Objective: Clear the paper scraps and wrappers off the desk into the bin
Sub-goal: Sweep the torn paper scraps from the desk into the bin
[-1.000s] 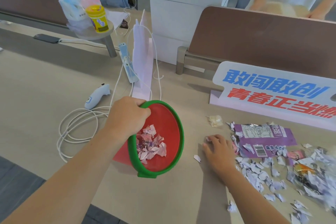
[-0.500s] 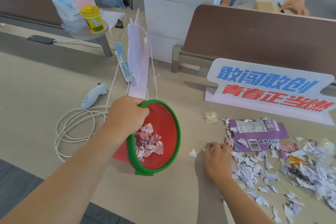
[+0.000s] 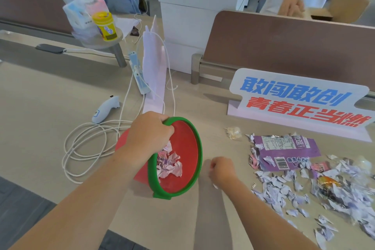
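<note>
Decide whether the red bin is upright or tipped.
Tipped: the red bin leans toward the camera, mouth and scraps inside visible, left hand gripping its green rim.

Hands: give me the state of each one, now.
Left hand: closed on the green rim of the red bin.
Right hand: closed in a fist beside the bin; contents cannot be told.

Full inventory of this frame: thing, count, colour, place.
bin: 1, red, green rim, tilted, desk centre
scraps in bin: several, pink-white
purple wrapper: 1, right of bin
loose scraps: many, white-lilac, desk right
sign: 1, white, blue and red letters, behind scraps
cable: 1, white, coiled left of bin
yellow tub: 1, small stand, far left
left hand: grips bin rim
right hand: fisted beside bin
</note>
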{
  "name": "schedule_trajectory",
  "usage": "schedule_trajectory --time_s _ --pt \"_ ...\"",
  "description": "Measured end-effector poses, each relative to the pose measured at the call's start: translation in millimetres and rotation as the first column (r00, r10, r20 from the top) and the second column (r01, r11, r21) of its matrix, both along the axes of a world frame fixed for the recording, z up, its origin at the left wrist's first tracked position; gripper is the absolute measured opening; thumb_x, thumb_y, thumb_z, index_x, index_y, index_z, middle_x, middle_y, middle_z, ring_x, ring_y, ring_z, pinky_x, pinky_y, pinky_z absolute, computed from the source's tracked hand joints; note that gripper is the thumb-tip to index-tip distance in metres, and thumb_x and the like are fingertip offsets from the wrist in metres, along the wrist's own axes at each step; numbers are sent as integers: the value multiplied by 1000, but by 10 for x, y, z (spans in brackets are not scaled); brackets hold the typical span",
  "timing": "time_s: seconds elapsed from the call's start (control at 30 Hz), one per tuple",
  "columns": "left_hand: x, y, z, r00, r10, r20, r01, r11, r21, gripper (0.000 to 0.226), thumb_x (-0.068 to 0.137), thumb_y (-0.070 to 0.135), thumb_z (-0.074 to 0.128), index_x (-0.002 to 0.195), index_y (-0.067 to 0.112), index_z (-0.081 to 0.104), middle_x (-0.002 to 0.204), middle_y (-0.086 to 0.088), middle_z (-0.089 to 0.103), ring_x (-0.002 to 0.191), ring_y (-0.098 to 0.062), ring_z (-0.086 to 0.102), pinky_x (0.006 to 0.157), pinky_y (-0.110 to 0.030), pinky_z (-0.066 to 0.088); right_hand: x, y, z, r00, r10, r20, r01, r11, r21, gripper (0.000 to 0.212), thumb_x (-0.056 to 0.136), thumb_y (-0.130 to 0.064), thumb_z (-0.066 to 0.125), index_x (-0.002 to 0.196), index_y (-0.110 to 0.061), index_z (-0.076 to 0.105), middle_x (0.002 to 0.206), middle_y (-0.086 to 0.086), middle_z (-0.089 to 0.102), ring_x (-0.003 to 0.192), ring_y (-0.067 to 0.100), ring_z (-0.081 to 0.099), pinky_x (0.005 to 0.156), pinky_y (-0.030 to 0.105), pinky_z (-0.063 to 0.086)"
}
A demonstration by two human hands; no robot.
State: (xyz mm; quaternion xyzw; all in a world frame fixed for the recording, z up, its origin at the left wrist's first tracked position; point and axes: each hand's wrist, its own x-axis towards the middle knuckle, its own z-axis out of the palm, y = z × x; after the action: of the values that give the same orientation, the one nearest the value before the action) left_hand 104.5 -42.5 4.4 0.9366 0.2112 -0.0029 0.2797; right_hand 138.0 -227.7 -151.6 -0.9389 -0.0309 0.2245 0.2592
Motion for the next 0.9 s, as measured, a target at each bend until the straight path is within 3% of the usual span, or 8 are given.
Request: schedule_trajectory --time_s 0.1,0.17,0.3,0.37,0.47,0.6,0.73,0.9 --pt "12 -18 4 1000 -10 -18 10 1000 5 17 75 15 58 76 9 74 61 -13 65 48 -16 47 44 -26 34 96 194 454 972 -227 65 192 920 341 14 79 -6 58 69 -14 63 71 3 62 72 20 58 62 25 42" --pt "41 -51 12 1000 -17 -21 17 1000 6 16 74 13 57 74 10 73 55 -9 59 48 -17 48 44 -26 34 20 365 792 975 -174 141 82 863 499 10 78 -12 65 69 -16 65 68 -3 60 66 12 53 60 20 39" --pt "88 -163 20 999 -45 10 45 999 -9 22 72 11 56 81 13 76 60 -8 67 59 -24 59 51 -34 45 -155 447 874 963 238 128 -262 937 232 23 85 -29 59 78 -9 69 72 6 66 68 22 55 62 30 43" --pt "92 -199 16 998 -54 16 54 999 6 24 74 12 56 84 16 78 64 -6 69 62 -20 61 52 -31 45 -140 296 843 953 255 164 -290 926 243 33 89 -34 54 79 -7 69 75 8 67 71 21 56 66 31 42" --pt "155 -192 24 999 -43 7 43 999 9 21 75 14 56 81 16 77 63 -7 68 55 -19 55 48 -27 40 -83 55 874 933 41 357 -182 910 372 28 90 -30 56 78 -8 70 80 8 69 76 19 58 71 31 43" --pt "297 -168 25 998 -52 -45 51 999 -12 15 73 12 57 71 8 71 55 -5 56 49 -19 47 44 -25 31 334 -306 617 896 -310 319 205 924 322 29 90 -25 51 73 -5 63 73 10 64 72 28 56 64 34 40" --pt "419 -118 42 996 -48 -69 47 999 -11 14 72 13 59 70 5 70 56 -7 56 52 -21 48 45 -26 31 1022 -492 294 970 -62 236 53 998 41 32 88 -26 51 116 -10 58 130 15 52 120 29 46 101 35 34" --pt "530 -70 36 996 -45 -77 45 999 -2 24 73 17 62 90 11 79 81 -12 71 74 -28 62 56 -31 44 1128 -397 -111 963 264 47 -249 946 -208 56 89 -50 42 133 -17 41 142 14 33 131 34 30 110 43 27"
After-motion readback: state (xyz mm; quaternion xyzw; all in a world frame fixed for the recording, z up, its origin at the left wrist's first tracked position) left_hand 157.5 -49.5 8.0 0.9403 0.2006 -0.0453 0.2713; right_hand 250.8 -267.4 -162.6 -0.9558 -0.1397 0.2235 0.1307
